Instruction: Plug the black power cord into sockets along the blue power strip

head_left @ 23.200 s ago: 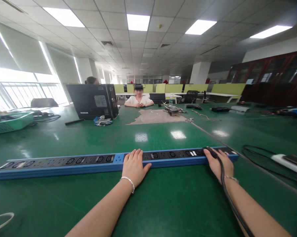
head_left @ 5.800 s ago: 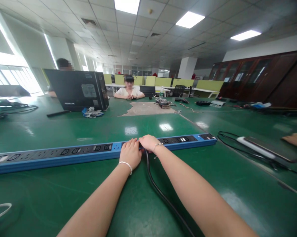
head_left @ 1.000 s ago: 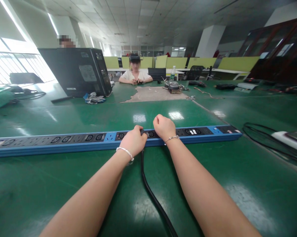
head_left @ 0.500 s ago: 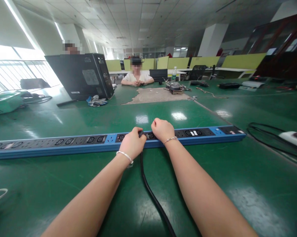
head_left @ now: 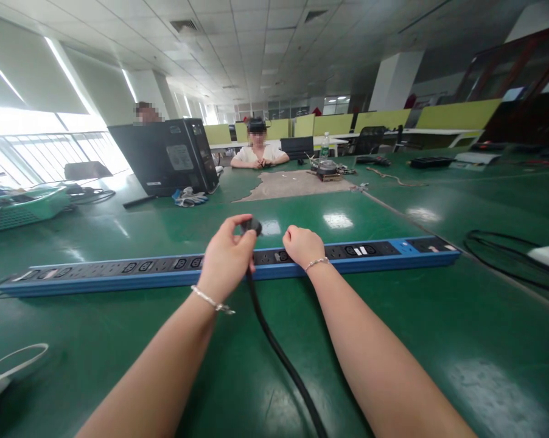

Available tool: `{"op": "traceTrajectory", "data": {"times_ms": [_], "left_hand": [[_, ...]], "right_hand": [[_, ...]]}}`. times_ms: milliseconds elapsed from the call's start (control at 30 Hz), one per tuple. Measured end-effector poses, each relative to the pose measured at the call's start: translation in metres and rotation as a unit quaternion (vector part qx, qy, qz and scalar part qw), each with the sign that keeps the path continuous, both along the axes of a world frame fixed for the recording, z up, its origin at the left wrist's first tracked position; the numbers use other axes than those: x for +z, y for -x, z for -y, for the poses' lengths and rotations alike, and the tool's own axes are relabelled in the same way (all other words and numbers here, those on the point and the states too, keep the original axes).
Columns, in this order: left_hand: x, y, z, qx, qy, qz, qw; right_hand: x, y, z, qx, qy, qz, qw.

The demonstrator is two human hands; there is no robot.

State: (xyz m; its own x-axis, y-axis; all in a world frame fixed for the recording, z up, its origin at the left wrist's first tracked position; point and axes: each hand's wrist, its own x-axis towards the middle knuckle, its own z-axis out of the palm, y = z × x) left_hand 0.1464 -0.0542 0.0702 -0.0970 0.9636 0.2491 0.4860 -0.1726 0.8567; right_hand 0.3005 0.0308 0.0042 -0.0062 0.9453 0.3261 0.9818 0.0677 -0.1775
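1. Blue-sided and long, a power strip lies left to right across the green table; set lengthwise, it seems placed so both hands can reach its sockets.
2. My left hand grips a black plug between thumb and fingers, raised over the middle of the strip. I judge that holding it by its body keeps its pin side free, though the pins are hidden from view.
3. The plug sits at the far, right side of that hand, at the fingertips. Its thick black cable drops on the near side of the strip and runs nearer and right, between my forearms.
4. My right hand is closed in a fist on the strip, to the right of the plug and apart from it, probably to hold the strip steady. I cannot tell whether the hidden fingertips grip its far edge.
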Motion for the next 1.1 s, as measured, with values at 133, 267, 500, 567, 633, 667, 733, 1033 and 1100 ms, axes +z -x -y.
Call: {"op": "traceTrajectory", "data": {"times_ms": [133,267,500,567,633,667,733,1033,1100], "left_hand": [[-0.003,0.066,-0.011,0.059,0.021,0.046,0.997],[-0.015,0.106,-0.019,0.014,0.126,0.049,0.991],[-0.027,0.102,-0.025,0.015,0.162,-0.006,0.987],[-0.029,0.102,-0.026,0.015,0.163,-0.016,0.986],[-0.031,0.103,-0.028,0.02,0.164,-0.027,0.986],[-0.032,0.104,-0.028,0.023,0.164,-0.034,0.986],[-0.033,0.104,-0.03,0.029,0.164,-0.047,0.985],[-0.035,0.098,-0.032,0.025,0.159,-0.163,0.973],[-0.035,0.094,-0.031,0.029,0.157,-0.214,0.964]], "right_hand": [[-0.001,0.0,-0.002,0.011,-0.003,0.003,1.0],[-0.002,-0.001,-0.003,0.014,0.0,0.004,1.0],[-0.003,-0.001,-0.003,0.018,-0.011,0.01,1.0],[-0.003,-0.002,-0.003,0.016,-0.009,0.014,1.0],[-0.003,-0.001,-0.002,0.016,-0.003,0.019,1.0],[-0.002,-0.001,-0.002,0.016,0.0,0.021,1.0],[-0.001,-0.001,-0.002,0.016,0.003,0.022,1.0],[-0.001,0.0,-0.002,0.014,0.005,0.023,1.0],[-0.002,0.0,-0.003,0.015,0.0,0.023,1.0]]}}
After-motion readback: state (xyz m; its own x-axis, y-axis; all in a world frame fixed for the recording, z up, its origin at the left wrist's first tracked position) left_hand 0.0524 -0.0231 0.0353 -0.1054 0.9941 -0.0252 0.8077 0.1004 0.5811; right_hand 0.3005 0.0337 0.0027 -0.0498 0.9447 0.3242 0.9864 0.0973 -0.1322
